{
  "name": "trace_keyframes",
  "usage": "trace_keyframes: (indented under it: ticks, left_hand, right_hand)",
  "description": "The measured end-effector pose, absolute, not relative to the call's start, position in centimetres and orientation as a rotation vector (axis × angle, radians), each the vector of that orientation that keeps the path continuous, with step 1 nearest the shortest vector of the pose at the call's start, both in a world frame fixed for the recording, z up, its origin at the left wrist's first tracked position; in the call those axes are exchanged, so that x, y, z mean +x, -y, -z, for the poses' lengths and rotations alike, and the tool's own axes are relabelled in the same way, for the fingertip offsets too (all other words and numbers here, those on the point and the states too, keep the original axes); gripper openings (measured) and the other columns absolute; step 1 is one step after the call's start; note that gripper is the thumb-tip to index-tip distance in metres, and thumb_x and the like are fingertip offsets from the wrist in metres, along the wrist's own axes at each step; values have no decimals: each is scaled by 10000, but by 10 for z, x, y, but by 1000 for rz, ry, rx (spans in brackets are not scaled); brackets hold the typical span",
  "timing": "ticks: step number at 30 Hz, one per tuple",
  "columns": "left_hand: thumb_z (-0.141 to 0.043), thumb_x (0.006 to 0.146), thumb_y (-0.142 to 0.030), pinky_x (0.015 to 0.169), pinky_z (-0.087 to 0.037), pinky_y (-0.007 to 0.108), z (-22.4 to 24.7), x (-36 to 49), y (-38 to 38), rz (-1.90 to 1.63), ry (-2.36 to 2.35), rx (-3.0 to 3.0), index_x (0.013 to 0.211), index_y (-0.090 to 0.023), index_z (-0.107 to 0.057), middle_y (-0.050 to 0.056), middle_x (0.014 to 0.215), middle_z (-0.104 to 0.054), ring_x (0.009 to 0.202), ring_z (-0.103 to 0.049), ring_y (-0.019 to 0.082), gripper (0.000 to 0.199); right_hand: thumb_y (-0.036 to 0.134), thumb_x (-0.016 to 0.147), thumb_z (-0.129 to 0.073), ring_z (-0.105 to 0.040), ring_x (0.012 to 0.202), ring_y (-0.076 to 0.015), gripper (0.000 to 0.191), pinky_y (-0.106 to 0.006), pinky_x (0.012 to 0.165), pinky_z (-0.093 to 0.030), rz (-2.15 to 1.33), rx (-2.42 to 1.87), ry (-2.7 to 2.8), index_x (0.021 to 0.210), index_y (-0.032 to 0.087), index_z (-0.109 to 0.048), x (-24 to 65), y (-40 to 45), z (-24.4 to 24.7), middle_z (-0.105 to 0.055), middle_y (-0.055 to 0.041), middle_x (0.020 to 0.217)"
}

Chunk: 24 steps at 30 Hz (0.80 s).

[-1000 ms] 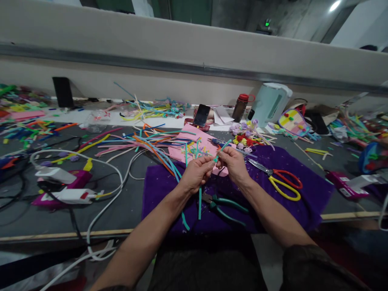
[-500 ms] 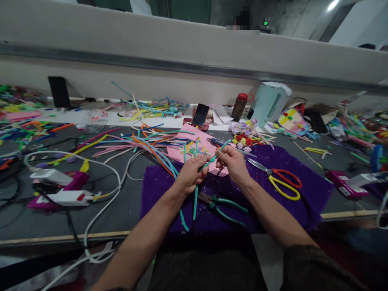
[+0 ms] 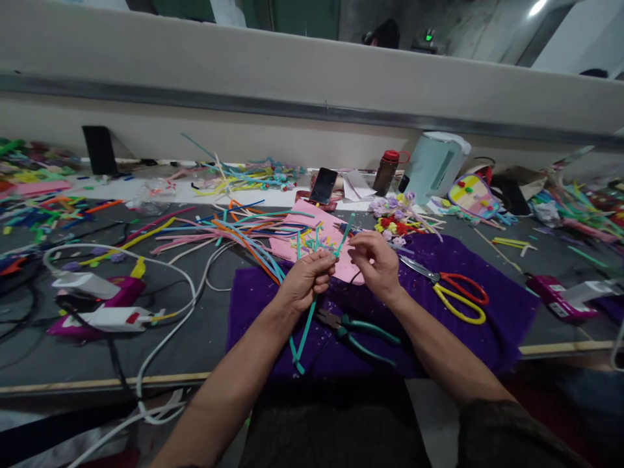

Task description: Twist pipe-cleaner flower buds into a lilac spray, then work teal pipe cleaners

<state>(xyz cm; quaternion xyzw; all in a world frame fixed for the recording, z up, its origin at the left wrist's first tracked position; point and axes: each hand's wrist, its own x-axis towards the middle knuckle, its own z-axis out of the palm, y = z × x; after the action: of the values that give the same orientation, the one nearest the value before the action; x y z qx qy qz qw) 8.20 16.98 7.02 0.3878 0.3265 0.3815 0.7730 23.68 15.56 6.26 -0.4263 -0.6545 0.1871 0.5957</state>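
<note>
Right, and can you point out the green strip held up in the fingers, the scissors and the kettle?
Green strip [image 3: 346, 234]: head view, its raised upper part.
Scissors [image 3: 435, 277]: head view, the pivot.
Kettle [image 3: 432, 168]: head view, the body.

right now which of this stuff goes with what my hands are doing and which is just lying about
Likely in use:
- teal stem, pinched in the left hand
- loose coloured stems
- pliers and scissors, within the work area, though neither is held

Probably just lying about:
- phone in the middle
- red-lidded bottle
- kettle
- white plugs
</note>
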Motion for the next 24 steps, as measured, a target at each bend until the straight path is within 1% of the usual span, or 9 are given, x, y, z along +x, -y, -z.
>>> trace_keyframes:
  ticks: [2,5,6,9,11,14,20,24]
  left_hand:
    - [-662,651,-267,304,-175,86,-70,81,-170,-792,-663,823,714,-131,-504,-44,571,-461,354,-264,-22,218]
    - [-653,663,-254,310,-174,88,-68,79,-171,-733,-626,817,714,-142,-491,-46,571,-449,360,-262,-17,203]
    - [-653,662,-253,311,-171,90,-67,78,-171,-718,-623,819,713,-145,-490,-49,563,-439,359,-260,-15,202]
    - [-665,645,-255,315,-169,96,-67,78,-169,-715,-628,838,705,-149,-493,-57,541,-410,359,-264,-10,211]
    - [-677,630,-259,319,-182,101,-67,79,-167,-741,-642,865,699,-149,-500,-57,539,-408,368,-286,-4,219]
    - [-684,617,-274,326,-218,118,-69,81,-164,-797,-687,944,686,-145,-521,-51,539,-428,383,-325,10,219]
    - [-680,614,-258,413,-331,159,-70,82,-164,-848,-724,1025,620,-133,-544,-43,530,-483,422,-403,30,185]
    - [-699,584,-223,466,-356,159,-71,85,-162,-961,-765,964,638,-134,-567,-30,585,-531,500,-463,43,168]
  right_hand:
    - [230,765,-554,-555,769,-139,150,-267,630,-464,-257,-953,1703,897,251,-622,239,-156,-61,-553,-60,1000]
    - [208,788,-529,-551,723,-114,177,-271,657,-462,-147,-921,1827,919,269,-630,241,-157,-59,-536,-62,1058]
    - [208,791,-527,-555,735,-116,177,-277,678,-463,-138,-914,1845,922,269,-630,242,-158,-59,-538,-63,1070]
    - [214,798,-521,-557,887,-154,169,-312,782,-449,-164,-881,1884,921,261,-626,244,-159,-61,-571,-63,1051]
    - [214,803,-512,-555,915,-163,168,-320,801,-446,-220,-853,1914,923,252,-622,245,-158,-65,-599,-61,981]
    - [221,807,-504,-568,837,-158,166,-306,752,-456,-312,-842,1924,924,239,-620,247,-156,-69,-611,-56,873]
    - [236,775,-539,-560,739,-149,123,-287,675,-451,-462,-909,1835,851,220,-636,243,-151,-70,-602,-36,794]
    - [274,751,-571,-515,517,-103,106,-231,482,-428,-684,-991,1563,801,194,-621,232,-148,-67,-579,1,649]
